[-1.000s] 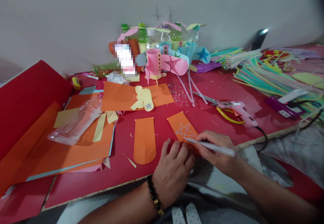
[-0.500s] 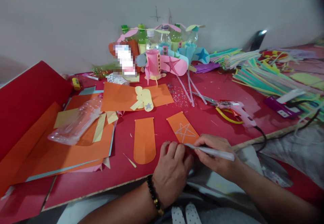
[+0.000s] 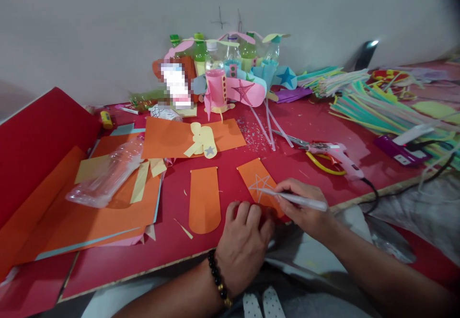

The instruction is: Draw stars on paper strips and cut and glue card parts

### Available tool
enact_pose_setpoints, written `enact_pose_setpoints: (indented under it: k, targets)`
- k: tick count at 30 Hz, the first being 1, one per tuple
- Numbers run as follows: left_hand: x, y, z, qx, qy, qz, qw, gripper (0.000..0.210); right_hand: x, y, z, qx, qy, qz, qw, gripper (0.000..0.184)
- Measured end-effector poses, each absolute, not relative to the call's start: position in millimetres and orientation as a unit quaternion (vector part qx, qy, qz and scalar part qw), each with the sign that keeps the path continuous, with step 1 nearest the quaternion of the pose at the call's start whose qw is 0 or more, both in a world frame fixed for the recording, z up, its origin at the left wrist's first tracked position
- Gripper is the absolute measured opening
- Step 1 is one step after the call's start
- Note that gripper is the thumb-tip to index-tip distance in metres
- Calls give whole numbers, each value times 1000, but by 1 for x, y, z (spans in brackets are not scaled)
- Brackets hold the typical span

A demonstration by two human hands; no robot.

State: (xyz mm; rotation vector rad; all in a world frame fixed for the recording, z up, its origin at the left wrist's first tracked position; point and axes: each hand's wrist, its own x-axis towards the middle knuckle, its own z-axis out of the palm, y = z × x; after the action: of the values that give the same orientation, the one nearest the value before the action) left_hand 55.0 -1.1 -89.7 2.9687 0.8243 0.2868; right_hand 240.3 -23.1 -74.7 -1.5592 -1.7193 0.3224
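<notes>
My right hand (image 3: 304, 205) is closed around a whitish pen (image 3: 300, 199). The pen's tip touches an orange paper piece (image 3: 268, 198) that bears a silver outline star (image 3: 259, 184). My left hand (image 3: 246, 239) has its fingers curled down beside the lower end of this piece; its fingertips are hidden. Another orange paper piece (image 3: 204, 200), with one rounded end, lies flat to the left. Behind them, small yellow cut-outs (image 3: 205, 140), one with a grey star, rest on an orange sheet (image 3: 161, 138).
Decorated bottles (image 3: 215, 85) with paper wings stand at the back. Scissors (image 3: 325, 162) and a pink glue gun (image 3: 345, 159) lie at right, before pipe cleaners (image 3: 373, 109). At left, a clear plastic bottle (image 3: 104, 176) lies on orange sheets (image 3: 97, 224). The red table's edge (image 3: 143, 272) runs in front.
My right hand has shifted slightly up and left, bringing the pen's tip from the star's lower edge onto its lower left part. The left hand stays nearly in place.
</notes>
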Motion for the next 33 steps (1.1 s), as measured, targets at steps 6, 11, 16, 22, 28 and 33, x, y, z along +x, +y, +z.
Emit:
enact_pose_setpoints:
  k: [6,11,16,22,28,33]
  targets:
    - [55,-1,-89,960,264,90,27,33,241,-22,-74,-611,-681,132,381,5]
    - [55,-1,-88,961,261,90,33,34,241,-21,-73,-601,-689,131,383,5]
    - [55,0,-88,960,264,86,40,29,239,-24,-72,-594,-696,133,382,6]
    - [55,0,-89,960,262,90,48,27,236,-33,-70,-584,-702,169,370,7]
    - [54,0,-89,959,261,86,67,25,235,-38,-69,-578,-705,179,371,8]
    - [53,0,-87,959,262,82,74,24,234,-38,-70,-577,-703,175,377,8]
